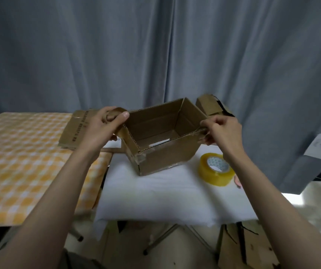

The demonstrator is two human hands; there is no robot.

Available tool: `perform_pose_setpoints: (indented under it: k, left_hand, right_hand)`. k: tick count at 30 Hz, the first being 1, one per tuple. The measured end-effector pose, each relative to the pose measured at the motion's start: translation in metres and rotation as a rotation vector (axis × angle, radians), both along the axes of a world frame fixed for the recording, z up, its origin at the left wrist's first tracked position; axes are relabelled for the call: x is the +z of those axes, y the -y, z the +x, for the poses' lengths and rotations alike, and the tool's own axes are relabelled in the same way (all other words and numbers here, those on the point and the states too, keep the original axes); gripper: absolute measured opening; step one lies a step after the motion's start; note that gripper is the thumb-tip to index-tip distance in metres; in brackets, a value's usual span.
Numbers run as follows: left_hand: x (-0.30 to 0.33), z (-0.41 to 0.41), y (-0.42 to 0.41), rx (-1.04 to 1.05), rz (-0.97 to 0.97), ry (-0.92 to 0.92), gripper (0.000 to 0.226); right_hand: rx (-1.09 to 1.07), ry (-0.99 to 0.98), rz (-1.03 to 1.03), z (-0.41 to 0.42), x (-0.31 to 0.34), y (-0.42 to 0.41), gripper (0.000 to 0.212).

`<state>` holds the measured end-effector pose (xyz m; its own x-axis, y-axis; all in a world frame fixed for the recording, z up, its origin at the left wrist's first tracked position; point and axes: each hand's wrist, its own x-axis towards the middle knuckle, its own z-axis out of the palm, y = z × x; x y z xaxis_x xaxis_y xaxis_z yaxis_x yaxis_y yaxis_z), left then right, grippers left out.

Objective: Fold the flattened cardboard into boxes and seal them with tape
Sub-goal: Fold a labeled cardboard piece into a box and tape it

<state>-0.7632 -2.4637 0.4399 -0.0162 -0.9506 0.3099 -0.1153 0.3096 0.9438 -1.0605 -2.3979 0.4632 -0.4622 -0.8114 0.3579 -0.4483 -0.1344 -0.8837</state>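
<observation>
The box stands open on the white worktop, with tape on its near corner. The left hand pinches its left flap; the right hand pinches its right edge.

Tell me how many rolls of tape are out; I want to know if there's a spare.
1: a roll of clear tape lies on the white cloth, right of the open cardboard box. Others may be hidden.

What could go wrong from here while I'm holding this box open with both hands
1. The box shows a gap in its bottom, so the base may not be fully sealed and could open under load.
2. The left hand bends a flap hard; the cardboard might crease or tear.
3. The tape roll sits close under the right hand forearm, near the white surface's right side, and could get knocked off.
</observation>
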Motion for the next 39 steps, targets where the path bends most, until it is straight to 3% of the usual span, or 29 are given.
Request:
perform_pose_setpoints:
  k: [6, 10, 17, 20, 23, 28, 31, 35, 39]
  left_hand:
    - [0.003, -0.014, -0.004, -0.019, -0.050, -0.034, 0.048]
    - [-0.001, -0.026, -0.001, -0.036, -0.041, 0.008, 0.032]
    - [-0.014, -0.037, 0.026, -0.094, 0.087, -0.046, 0.026]
    - [-0.016, -0.035, 0.039, -0.047, 0.062, -0.066, 0.020]
    - [-0.015, -0.035, 0.057, 0.035, -0.001, 0.020, 0.021]
    - [-0.029, -0.041, 0.083, 0.266, -0.110, 0.355, 0.025]
    - [-0.025, -0.048, 0.078, 0.282, -0.167, 0.432, 0.033]
    - [-0.014, -0.048, 0.064, 0.362, -0.225, 0.403, 0.025]
    - [-0.003, -0.049, 0.048, 0.171, -0.179, 0.338, 0.020]
  right_hand:
    - [-0.035, 0.049, -0.052, -0.002, 0.008, 0.002, 0.028]
    - [-0.050, 0.077, 0.054, -0.008, 0.002, 0.020, 0.033]
    - [0.082, 0.388, 0.124, -0.012, -0.036, 0.025, 0.048]
    - [0.103, 0.417, 0.104, -0.015, -0.042, 0.024, 0.049]
    - [0.107, 0.413, 0.102, -0.019, -0.041, 0.030, 0.047]
    - [0.073, 0.426, 0.080, -0.016, -0.046, 0.037, 0.049]
    - [0.066, 0.421, 0.072, -0.017, -0.048, 0.041, 0.051]
    - [0.060, 0.401, 0.065, -0.018, -0.050, 0.042, 0.052]
    - [0.067, 0.384, 0.042, -0.018, -0.049, 0.041, 0.052]
